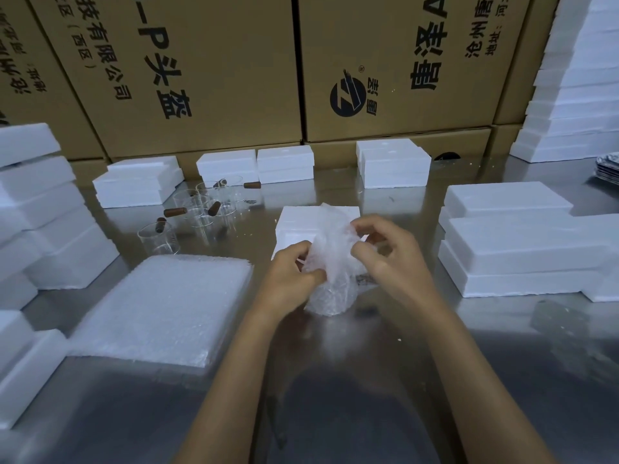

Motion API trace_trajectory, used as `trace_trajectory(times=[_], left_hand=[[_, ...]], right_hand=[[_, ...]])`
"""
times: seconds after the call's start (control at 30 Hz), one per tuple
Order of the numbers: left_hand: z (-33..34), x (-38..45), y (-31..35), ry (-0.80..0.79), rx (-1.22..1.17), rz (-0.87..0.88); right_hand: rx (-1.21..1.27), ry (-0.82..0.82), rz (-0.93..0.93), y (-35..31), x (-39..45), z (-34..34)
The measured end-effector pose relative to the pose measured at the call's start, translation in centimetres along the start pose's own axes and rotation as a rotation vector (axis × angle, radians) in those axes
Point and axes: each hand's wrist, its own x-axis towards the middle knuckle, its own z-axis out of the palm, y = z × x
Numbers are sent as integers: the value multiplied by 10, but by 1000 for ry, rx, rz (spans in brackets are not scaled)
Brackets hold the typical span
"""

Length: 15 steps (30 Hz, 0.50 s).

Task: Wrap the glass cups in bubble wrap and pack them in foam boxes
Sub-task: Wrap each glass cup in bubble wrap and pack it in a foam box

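Step in hand: wrapping one cup, judging by the bundle of bubble wrap (330,262) held up between both hands at the middle of the table (435,346).
Left hand (291,266): curled fingers pinch the left side of the wrap, low on the bundle.
Right hand (385,249): thumb and fingertips pinch the loose top of the wrap on its right side.
The cup: hidden inside the wrap; only a rounded bulge at the near, lower end hints at it, so I cannot tell how it sits.
Open foam box (301,226): just beyond the hands, partly covered by the bundle, apparently waiting for it.
Unwrapped glass cups (201,209): a cluster with brown handles, far left of the hands, some upright, some on their sides.
Spare wrap: a flat stack of bubble wrap sheets (160,306) lies near left, close to the left forearm.
Other foam boxes (509,236): stacked at right, left and along the far edge, against cardboard cartons (217,61).
Doing it well: I'd say gather the loose top tightly and fold it over the mouth, so no glass is left bare; keep the left pinch firm so the layers do not unroll.
Handle: it likely makes a lump; padding it evenly should help the bundle seat in the box.
Risk: a slack wrap could let the cup slide out of the lower end.
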Motion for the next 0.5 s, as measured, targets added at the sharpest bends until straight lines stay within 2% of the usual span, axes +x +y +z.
trace_trajectory(times=[0.07, 0.17, 0.27, 0.4, 0.5], left_hand=[[1, 1, -1, 13, -8, 17], [-5, 1, 5, -16, -56, -44], [-17, -2, 15, -86, -111, -45], [-10, -5, 12, -30, 128, 151], [-1, -4, 5, 12, 345, 276]], right_hand=[[-90, -86, -50, 0, -2, 2], [-477, -228, -134, 9, -4, 10], [-656, -298, -76, 12, -5, 14], [-560, -300, -19, 15, -5, 12], [-336, -20, -43, 6, -4, 10]])
